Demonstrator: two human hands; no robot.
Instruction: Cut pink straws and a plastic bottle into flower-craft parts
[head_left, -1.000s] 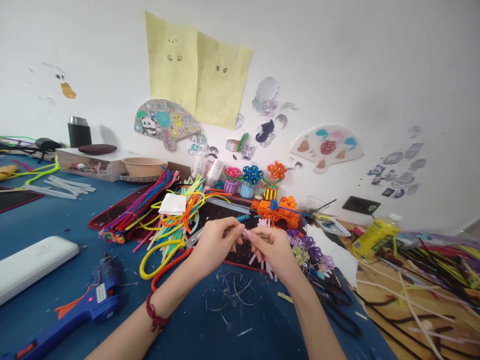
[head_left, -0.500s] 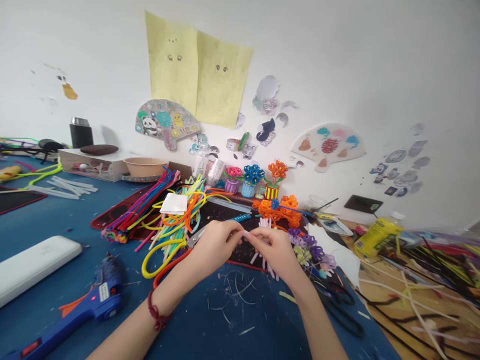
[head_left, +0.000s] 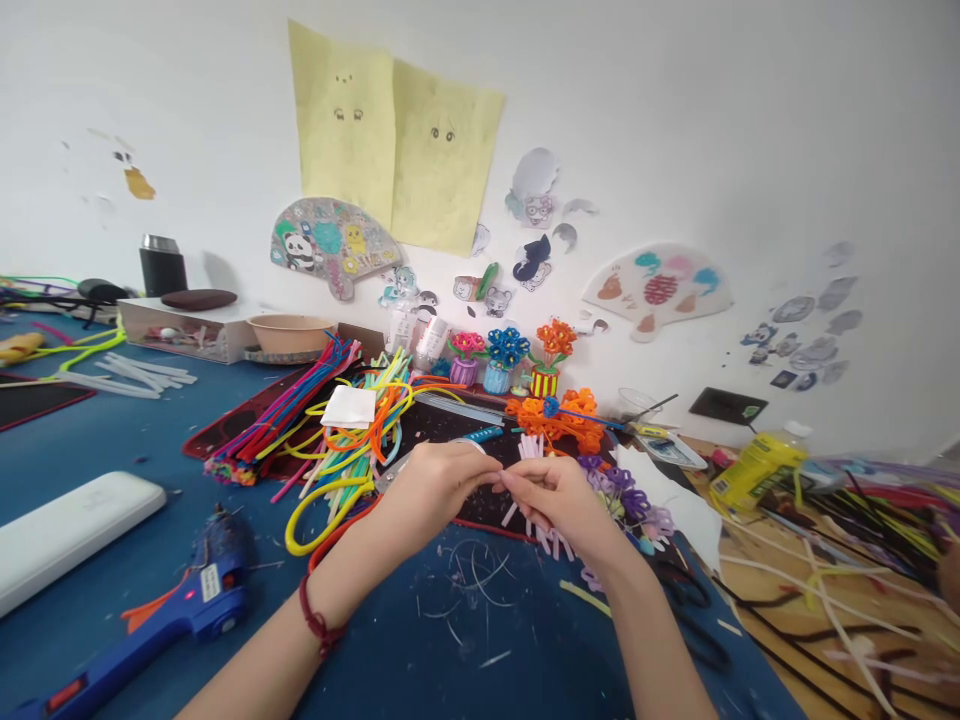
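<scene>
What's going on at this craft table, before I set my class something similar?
A person's bare left hand and right hand are close together, fingertips almost meeting above a dark mat. Anything between them is too hidden to identify. Pale pink strips and purple looped pieces lie near the right hand; a blue glue gun lies off to the left.

The right-hand wall fan (head_left: 654,308) bears a red double-happiness sign (head_left: 660,290); print on the yellow bottle (head_left: 756,474) and glue gun (head_left: 196,596) is unreadable.
</scene>
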